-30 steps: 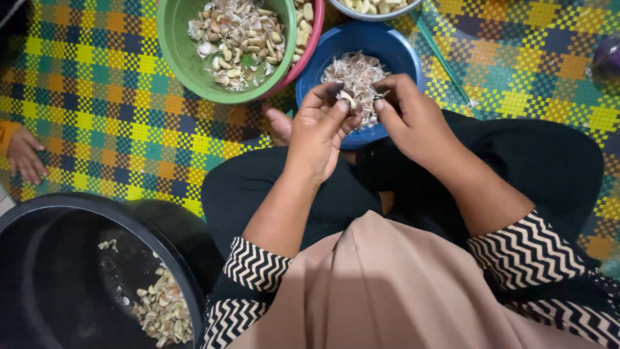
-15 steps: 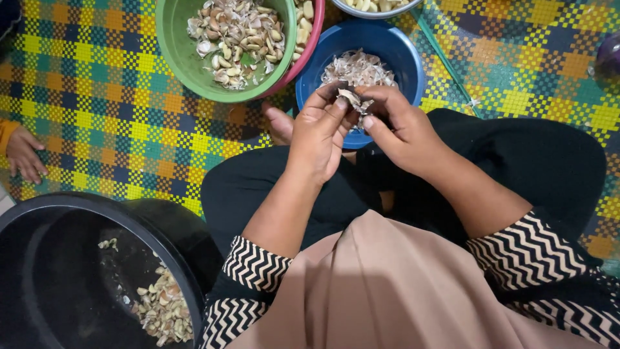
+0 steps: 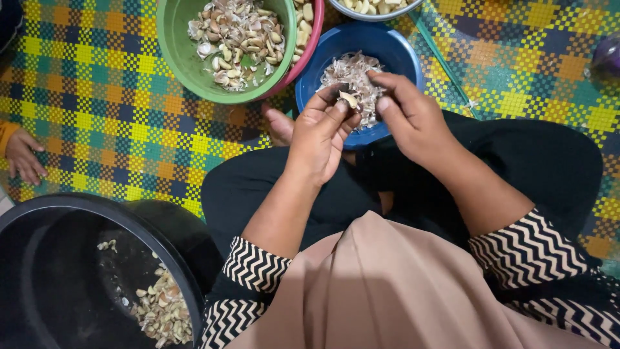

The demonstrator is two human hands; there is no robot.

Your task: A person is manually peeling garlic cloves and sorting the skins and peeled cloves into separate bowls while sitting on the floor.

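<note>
while both hands hang over the blue bowl (image 3: 394, 48), i see the left hand (image 3: 320, 139) pinching a garlic clove (image 3: 349, 99) between thumb and fingertips, its grip clenched on that clove. the clove sits at twelve o'clock of the left hand, just above the bowl's near rim, over the heap of papery skins (image 3: 352, 77) inside. my right hand (image 3: 413, 116) is at three o'clock of the clove, fingers curled and pointing toward it; the forefinger tip lies just beside the clove, but i cannot tell whether it touches it or whether that grip has anything in it.

at eleven o'clock of the blue bowl stands a green bowl (image 3: 177, 52) holding cloves mixed with skins, and it rests inside a pink bowl (image 3: 310, 45) whose rim shows at its right side. at twelve o'clock, at the top edge, a grey bowl (image 3: 374, 14) with pale peeled cloves is cut off by the frame. all of these stand on a checked woven mat (image 3: 97, 116) in yellow, green, blue and orange.

at seven o'clock of the view a black tub (image 3: 58, 278) holds a scatter of skins near its lower right wall. at nine o'clock, another person's hand (image 3: 24, 155) rests on the mat, well apart from mine.
</note>
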